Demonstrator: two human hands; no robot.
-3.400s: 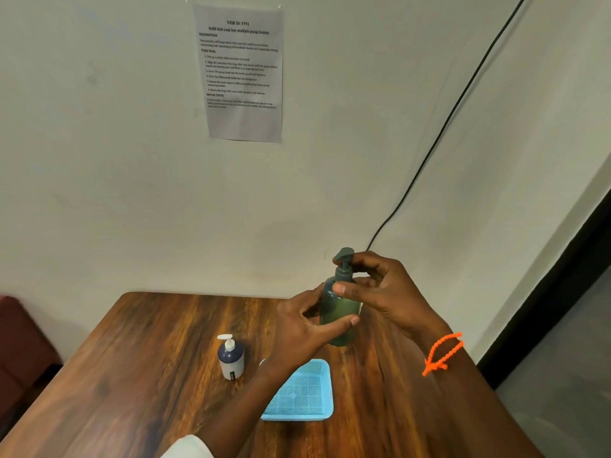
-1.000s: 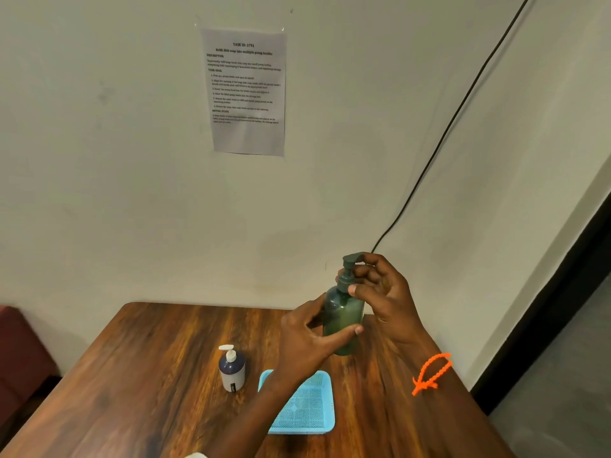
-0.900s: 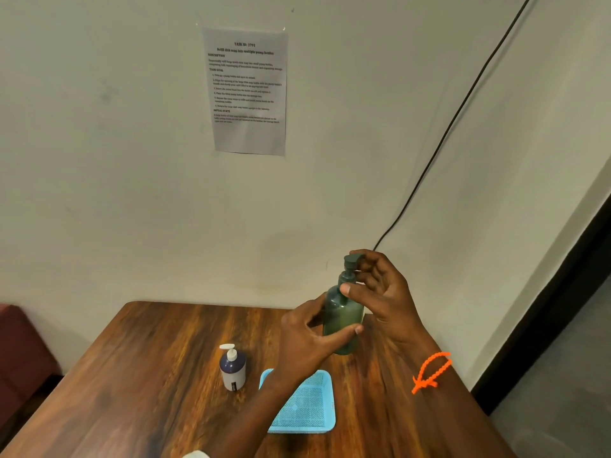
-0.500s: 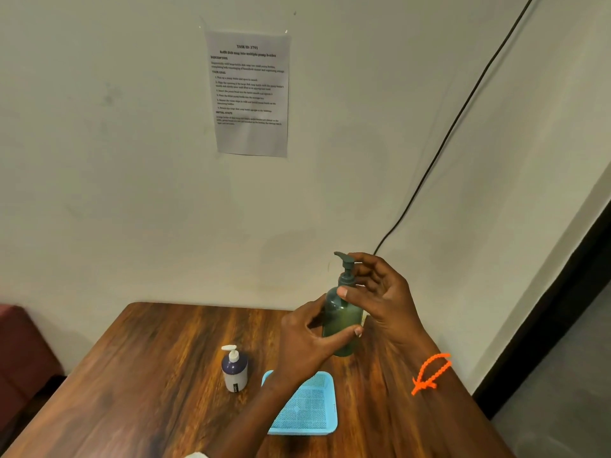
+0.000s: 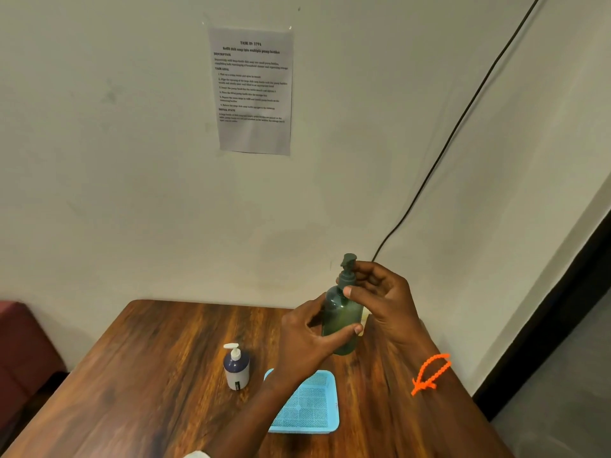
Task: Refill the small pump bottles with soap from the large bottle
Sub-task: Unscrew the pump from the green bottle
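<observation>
My left hand grips the green pump bottle while my right hand pinches its pump collar; the white-pump bottle seemingly awaits refilling.

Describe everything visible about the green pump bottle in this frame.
The green pump bottle is translucent, plastic-looking, round-shouldered, with a darker green pump head on top. It is upright, held in the air above the wooden table. The left hand wraps its body; the right hand pinches the pump collar. Fill level is unclear.
</observation>
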